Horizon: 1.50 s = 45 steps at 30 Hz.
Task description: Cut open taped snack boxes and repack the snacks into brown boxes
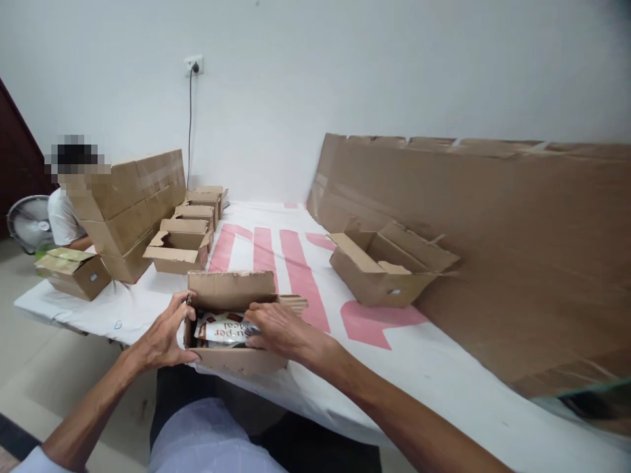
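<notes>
An open cardboard box [231, 360] stands at the table's near edge, with its back flap upright. Inside lies a white printed packet [219, 326] lettered "Super Meal". My left hand [165, 335] grips the box's left wall, thumb at the near corner and fingers at the far one. From the right, my right hand [283, 328] reaches into the box, its fingers and thumb closed at the packet's right end. The fingertips there are partly hidden.
Several open boxes [180, 246] line the left side before a stack of closed boxes [133, 210]. A closed box [73, 272] sits at the left edge, near a person [64, 217]. Another open box [379, 282] stands right, against a large cardboard sheet [483, 243].
</notes>
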Each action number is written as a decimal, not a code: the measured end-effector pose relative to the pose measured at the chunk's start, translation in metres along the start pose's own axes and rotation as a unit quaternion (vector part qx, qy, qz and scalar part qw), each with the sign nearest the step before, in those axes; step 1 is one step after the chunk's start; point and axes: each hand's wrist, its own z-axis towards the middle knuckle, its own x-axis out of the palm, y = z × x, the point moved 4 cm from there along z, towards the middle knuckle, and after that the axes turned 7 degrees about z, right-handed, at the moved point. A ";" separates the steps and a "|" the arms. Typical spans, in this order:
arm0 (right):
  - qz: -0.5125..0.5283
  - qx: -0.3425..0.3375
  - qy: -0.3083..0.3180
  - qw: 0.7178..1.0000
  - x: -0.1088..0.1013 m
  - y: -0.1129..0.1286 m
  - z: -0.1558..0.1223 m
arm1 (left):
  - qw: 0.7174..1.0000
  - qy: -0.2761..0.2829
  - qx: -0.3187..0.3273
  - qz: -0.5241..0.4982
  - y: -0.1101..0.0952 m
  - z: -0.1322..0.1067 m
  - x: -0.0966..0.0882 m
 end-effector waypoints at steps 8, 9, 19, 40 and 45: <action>0.028 0.007 0.105 0.994 -0.007 -0.006 0.027 | 1.000 0.001 -0.003 -0.031 0.007 0.010 -0.001; 0.023 -0.001 0.106 0.994 -0.006 -0.005 0.028 | 0.999 0.003 -0.004 -0.033 0.008 0.011 -0.001; 0.091 -0.041 0.059 0.993 0.010 -0.012 0.045 | 0.997 0.008 -0.018 -0.078 0.022 0.025 -0.003; 0.532 0.064 -0.145 0.832 -0.063 -0.083 0.034 | 0.998 -0.033 -0.045 0.005 0.026 0.036 -0.004; 0.546 0.068 -0.181 0.815 -0.069 -0.083 0.029 | 0.993 0.090 -0.073 0.015 0.021 0.036 0.000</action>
